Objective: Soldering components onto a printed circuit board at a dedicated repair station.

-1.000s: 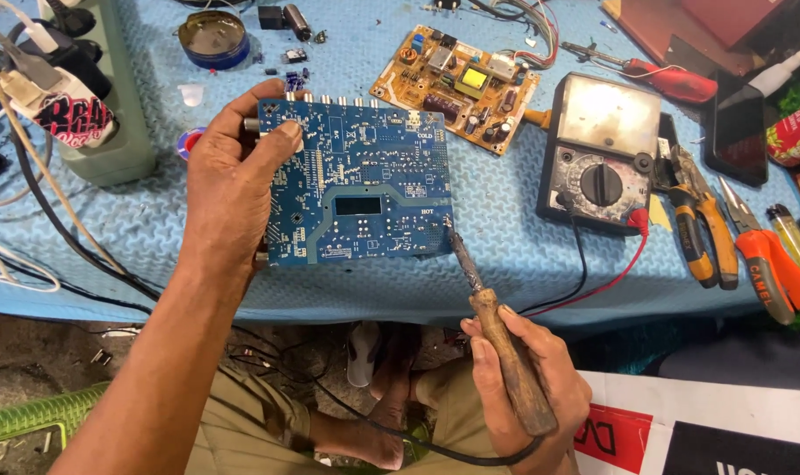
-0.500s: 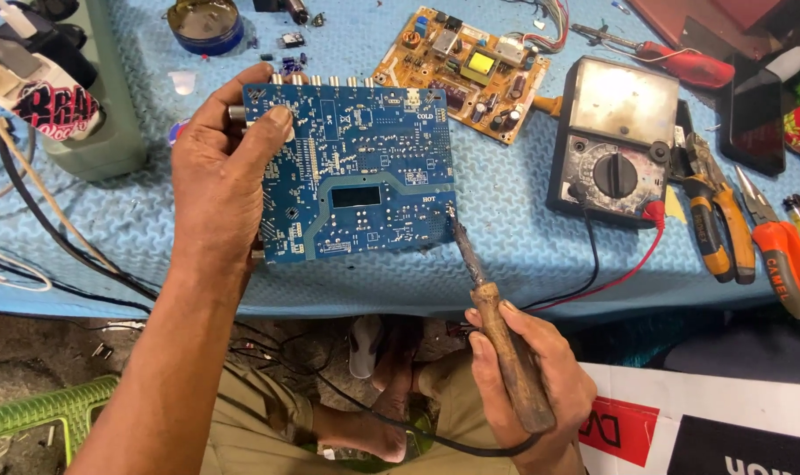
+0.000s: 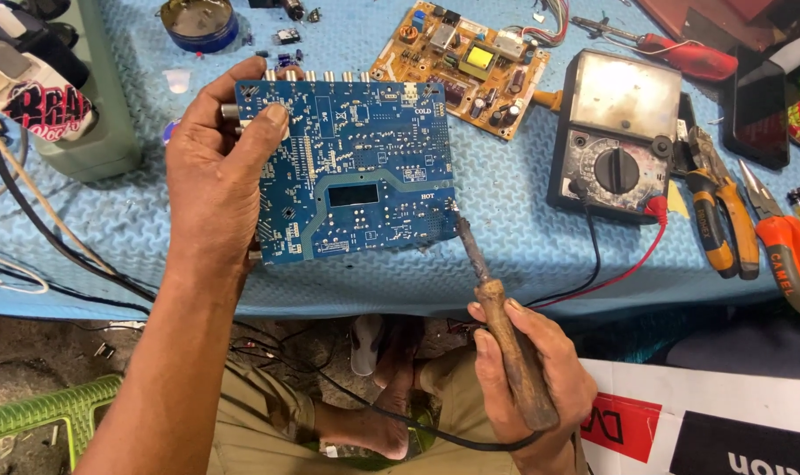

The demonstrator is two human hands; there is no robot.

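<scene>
The work surface was a table covered by a blue textured mat (image 3: 514, 255). Above its near edge, the blue circuit board (image 3: 365, 167) was held solder side up, gripped along its left edge by the left hand (image 3: 220, 171), thumb on the upper face and fingers curled behind. A yellow circuit board (image 3: 466, 62) lay just beyond it, and an analogue multimeter (image 3: 616, 132) sat to its right, with orange-handled pliers (image 3: 717, 215) further right. The right hand (image 3: 528, 369) was closed around the wooden handle of a soldering iron (image 3: 501, 321), below and right of the board. The iron's tip met the board's lower right corner.
</scene>
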